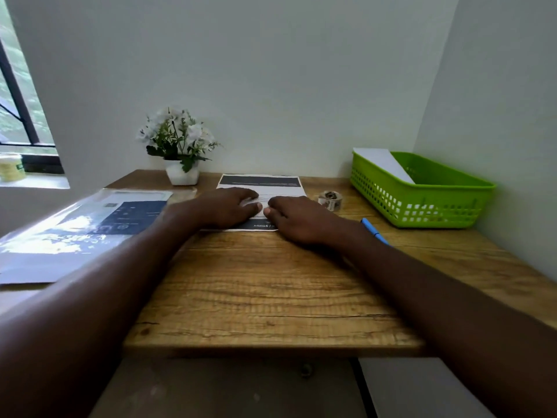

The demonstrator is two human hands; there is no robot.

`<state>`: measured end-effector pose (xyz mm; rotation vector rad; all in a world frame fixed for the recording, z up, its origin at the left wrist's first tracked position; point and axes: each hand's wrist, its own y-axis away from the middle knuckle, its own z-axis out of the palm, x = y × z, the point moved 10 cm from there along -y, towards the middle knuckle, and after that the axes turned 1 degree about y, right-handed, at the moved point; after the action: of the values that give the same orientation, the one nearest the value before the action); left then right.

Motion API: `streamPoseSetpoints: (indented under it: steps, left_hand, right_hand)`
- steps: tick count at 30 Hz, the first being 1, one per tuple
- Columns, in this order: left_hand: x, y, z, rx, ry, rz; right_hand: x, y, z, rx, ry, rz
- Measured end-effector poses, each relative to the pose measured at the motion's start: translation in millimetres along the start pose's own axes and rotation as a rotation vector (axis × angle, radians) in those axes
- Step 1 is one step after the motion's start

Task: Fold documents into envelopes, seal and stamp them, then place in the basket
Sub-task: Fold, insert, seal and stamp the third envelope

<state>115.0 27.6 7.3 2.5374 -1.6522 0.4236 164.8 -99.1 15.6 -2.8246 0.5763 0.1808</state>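
A printed document with dark bands at its far and near ends lies flat on the wooden desk. My left hand and my right hand rest palm down on it side by side, thumbs almost touching, fingers pressing the paper. A green plastic basket stands at the back right with a white envelope leaning inside it. A small roll of stamps sits just right of the document.
A blue pen lies right of my right wrist. A stack of printed sheets under clear plastic covers the desk's left side. A white pot of flowers stands at the back by the wall. A window is at the far left.
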Motion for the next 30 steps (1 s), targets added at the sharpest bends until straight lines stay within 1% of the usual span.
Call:
streamPoseSetpoints:
  steps: [2,5,8,9,11,13,14,20,26,28,30]
  left_hand:
    - [2.1,1.1,-1.1,-0.017,-0.012,0.003]
    - [1.4,1.7,-1.6,-0.045,-0.026,0.002]
    - [1.1,3.1,-3.0,-0.043,-0.033,0.019]
    - [1.8,3.5,-3.3,-0.040,-0.034,0.026]
    - [2.5,3.3,-3.2,-0.043,-0.037,0.031]
    - [3.6,3.6,-2.7,-0.048,-0.034,0.034]
    - [4.1,4.4,-2.6,-0.049,-0.031,0.035]
    - [11.6,11.4,-5.4,-0.049,-0.027,0.056]
    - [13.9,14.9,-5.8,-0.047,-0.038,0.065]
    - [13.9,14.2,-7.0,-0.027,-0.033,0.069]
    - [13.8,13.4,-10.3,0.004,-0.007,0.067]
  right_hand:
    - [5.3,1.2,-8.7,0.041,-0.011,0.025]
    - [8.3,4.5,-41.0,0.208,-0.013,0.040]
    - [29.2,11.2,-79.6,0.345,0.051,0.120]
    - [42.5,12.9,-87.7,0.346,0.074,0.168]
    - [68.7,16.0,-90.1,0.260,0.136,0.268]
    - [80.9,19.7,-80.9,0.159,0.188,0.309]
    - [82.1,20.5,-77.4,0.144,0.205,0.309]
    - [79.1,19.3,-68.5,0.163,0.293,0.305]
    - [78.4,26.5,-68.4,0.174,0.262,0.317]
    - [66.5,26.2,-74.4,0.221,0.250,0.283]
    - [48.0,26.0,-85.5,0.334,0.158,0.216]
